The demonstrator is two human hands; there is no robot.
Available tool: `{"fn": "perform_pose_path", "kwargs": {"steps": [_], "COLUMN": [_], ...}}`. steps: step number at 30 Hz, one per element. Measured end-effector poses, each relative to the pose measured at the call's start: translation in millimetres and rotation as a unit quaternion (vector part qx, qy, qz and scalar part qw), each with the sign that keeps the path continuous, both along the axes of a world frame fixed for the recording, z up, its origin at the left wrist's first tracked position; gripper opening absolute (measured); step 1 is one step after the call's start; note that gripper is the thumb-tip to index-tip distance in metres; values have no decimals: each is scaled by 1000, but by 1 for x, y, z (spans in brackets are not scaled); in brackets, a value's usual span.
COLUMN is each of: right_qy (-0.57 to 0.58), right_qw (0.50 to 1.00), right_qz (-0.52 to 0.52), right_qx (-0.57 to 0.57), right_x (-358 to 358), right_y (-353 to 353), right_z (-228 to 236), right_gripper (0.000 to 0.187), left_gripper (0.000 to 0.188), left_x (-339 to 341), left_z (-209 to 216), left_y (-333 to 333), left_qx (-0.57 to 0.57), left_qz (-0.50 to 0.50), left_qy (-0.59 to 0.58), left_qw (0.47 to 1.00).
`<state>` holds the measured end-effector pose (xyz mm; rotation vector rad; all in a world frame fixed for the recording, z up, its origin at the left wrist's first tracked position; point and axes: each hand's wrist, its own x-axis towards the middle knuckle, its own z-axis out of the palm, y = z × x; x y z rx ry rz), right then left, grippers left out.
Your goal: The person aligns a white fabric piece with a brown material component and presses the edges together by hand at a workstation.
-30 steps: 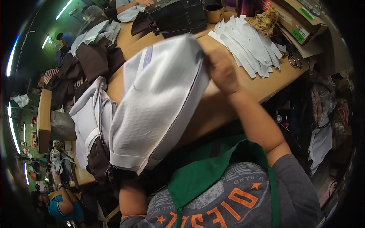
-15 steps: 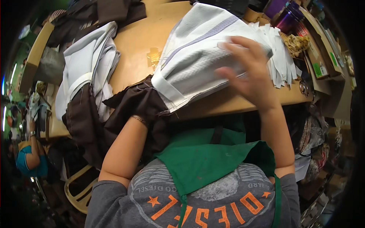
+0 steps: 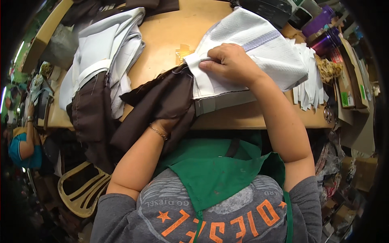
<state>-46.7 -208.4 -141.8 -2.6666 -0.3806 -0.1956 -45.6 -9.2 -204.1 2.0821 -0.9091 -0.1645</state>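
A sewn piece of cloth lies across the table in front of me, its white part [image 3: 263,67] on the right and its dark brown part [image 3: 162,95] on the left. My right hand [image 3: 231,62] is closed on the white part, close to the white band [image 3: 200,79] where the two colours meet. The brown cloth covers the fingers of my left hand [image 3: 166,124], which reaches in under it from the near side; only the wrist and back of the hand show. To the left lies a pile of similar white and brown pieces [image 3: 107,44].
White fabric strips [image 3: 306,81] lie on the right of the table [image 3: 162,36], with scissors [image 3: 328,113] at its corner. Behind them stand a purple container [image 3: 324,40] and a cardboard box [image 3: 352,77]. A yellow chair [image 3: 83,190] and another person [image 3: 26,148] are to the left.
My right hand has come left and down from above the cloth and closed on its white part near the band. The left hand stays under the brown part. The view has shifted slightly.
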Motion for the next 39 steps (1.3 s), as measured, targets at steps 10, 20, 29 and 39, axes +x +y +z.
{"fn": "perform_pose_path", "kwargs": {"steps": [10,20,29,39], "right_qy": [-26,-192,65,90], "right_qw": [998,981,988,985], "right_qz": [12,-3,109,100], "right_qx": [-62,-19,88,110], "right_x": [-11,-36,-75,-75], "right_y": [0,-9,-33,-38], "right_z": [5,23,27,24], "right_gripper": [34,17,15,13], "left_gripper": [75,37,30,41], "left_x": [14,-26,-31,-22], "left_z": [4,5,19,-13], "left_y": [39,7,12,18], "left_qx": [-278,-199,-242,-236], "left_qz": [-238,-67,-47,-83], "left_qy": [398,336,268,469], "left_qw": [841,918,931,847]}}
